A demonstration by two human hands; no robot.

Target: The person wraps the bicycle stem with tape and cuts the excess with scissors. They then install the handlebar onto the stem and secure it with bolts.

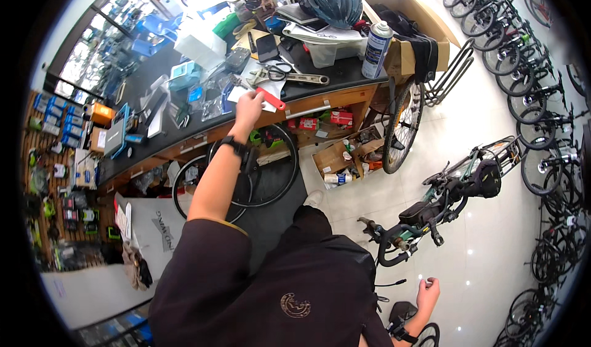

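My left hand (249, 105) reaches onto the workbench (166, 133), its fingers closed on one end of a flat red tool (272, 100) lying over white paper. Just beyond are scissors (278, 71), a metal wrench (311, 79), a dark phone (266, 48) and clear plastic packets (212, 96). My right hand (428, 294) hangs low at the right over the tiled floor, fingers loosely curled and apart, with nothing visible in them.
Helmet (330, 1), spray can (375, 50) and cardboard box (440, 42) top the bench's right end. Wheels (285, 168) lean beneath, beside a parts box (326, 163). An upright wheel (394, 144) and green bicycle (455, 190) stand right. Bicycles (542, 153) line the far side.
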